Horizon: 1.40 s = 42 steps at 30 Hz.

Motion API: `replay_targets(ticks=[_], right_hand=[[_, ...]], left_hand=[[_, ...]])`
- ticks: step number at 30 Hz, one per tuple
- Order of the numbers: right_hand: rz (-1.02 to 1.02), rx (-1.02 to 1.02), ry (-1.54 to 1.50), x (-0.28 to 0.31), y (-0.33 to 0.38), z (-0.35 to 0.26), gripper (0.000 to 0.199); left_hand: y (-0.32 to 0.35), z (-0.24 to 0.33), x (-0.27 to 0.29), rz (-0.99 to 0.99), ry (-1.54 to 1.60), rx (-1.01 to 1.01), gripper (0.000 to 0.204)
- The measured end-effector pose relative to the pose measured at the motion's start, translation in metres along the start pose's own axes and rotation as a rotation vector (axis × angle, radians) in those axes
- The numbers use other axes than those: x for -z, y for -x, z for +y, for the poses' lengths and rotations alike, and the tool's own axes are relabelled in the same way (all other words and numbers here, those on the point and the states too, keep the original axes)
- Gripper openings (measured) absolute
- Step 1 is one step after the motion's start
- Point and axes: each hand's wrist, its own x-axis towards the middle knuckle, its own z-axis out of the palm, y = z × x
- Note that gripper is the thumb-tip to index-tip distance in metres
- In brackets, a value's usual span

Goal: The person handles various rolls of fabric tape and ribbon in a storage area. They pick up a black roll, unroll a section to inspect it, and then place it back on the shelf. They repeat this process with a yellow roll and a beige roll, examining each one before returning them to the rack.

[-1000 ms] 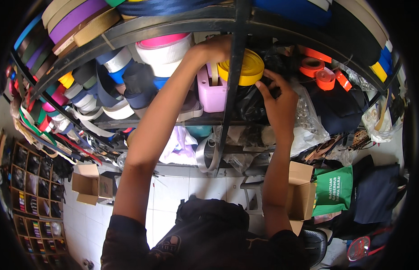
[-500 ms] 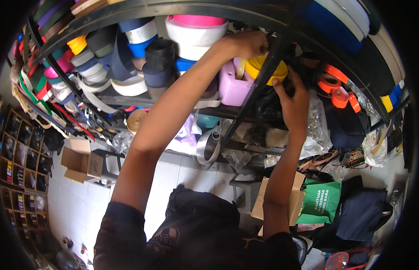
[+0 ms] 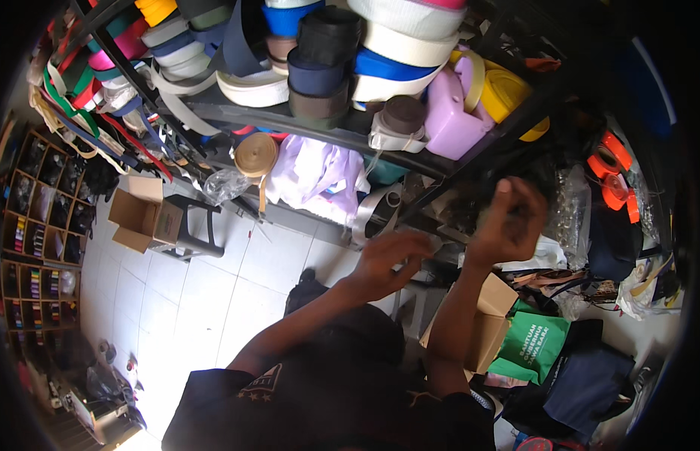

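Observation:
My left hand (image 3: 387, 264) is drawn back in front of the shelf, its fingers loosely bent and the thumb apart, with nothing visible in it. To its right and higher, my right hand (image 3: 512, 224) is raised below the shelf edge, thumb up and fingers loosely curled; motion blurs it, and I see nothing held. Beyond the hands, a yellow webbing roll (image 3: 504, 94) rests on the shelf beside a lilac plastic container (image 3: 449, 113) with a pale yellow roll in it. A small dark brown roll (image 3: 404, 114) sits left of the container. Neither hand touches these.
The black metal shelf (image 3: 267, 113) carries stacked webbing rolls, and a slanting upright stands right of the yellow roll. Orange tape rolls (image 3: 613, 161) lie farther right. Below are an open cardboard box (image 3: 143, 218), a black stool (image 3: 200, 225), another box (image 3: 489, 323) and a green bag (image 3: 532, 340).
Both hands have left the yellow roll and come down toward me, the left one farthest. The view has shifted, so the shelf's lower left part shows more.

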Motion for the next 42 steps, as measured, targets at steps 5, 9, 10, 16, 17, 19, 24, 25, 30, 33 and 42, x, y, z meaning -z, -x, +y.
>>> replay_targets(ticks=[5,9,10,16,17,19,24,25,30,33,42], right_hand=[[-0.22,0.018,-0.006,-0.014,0.037,-0.01,0.017],[-0.378,-0.023,0.054,-0.028,0.054,-0.013,0.019],[-0.396,-0.017,0.074,-0.032,0.055,-0.011,0.02],[-0.342,0.162,0.112,-0.059,0.038,-0.023,0.031],[-0.357,0.173,0.097,-0.061,0.034,-0.025,0.032],[-0.36,0.15,0.084,-0.06,0.031,-0.03,0.03],[-0.527,-0.108,-0.114,-0.055,0.098,-0.044,0.016],[-0.659,-0.154,-0.103,-0.062,0.119,-0.042,0.016],[-1.005,-0.657,-0.286,-0.132,0.224,-0.049,0.023],[-1.034,-0.705,-0.208,-0.161,0.251,-0.064,0.023],[-0.867,-0.823,0.054,-0.181,0.274,-0.064,0.021]], left_hand=[[0.068,-0.023,0.007,-0.377,0.007,0.317,0.02],[0.095,-0.013,0.034,-0.379,-0.027,0.527,0.02],[0.097,-0.011,0.038,-0.359,-0.06,0.506,0.02],[0.116,-0.005,0.05,-0.228,-0.181,0.488,0.019],[0.12,-0.004,0.053,-0.209,-0.2,0.513,0.019],[0.127,-0.01,0.061,-0.155,-0.26,0.546,0.019],[0.129,-0.056,0.102,0.247,-0.231,0.766,0.019],[0.133,-0.08,0.121,0.394,-0.061,0.813,0.018],[0.111,-0.199,0.221,0.763,0.187,0.869,0.031],[0.113,-0.264,0.246,0.734,-0.037,0.728,0.035],[0.082,-0.252,0.245,0.94,0.348,0.991,0.042]])
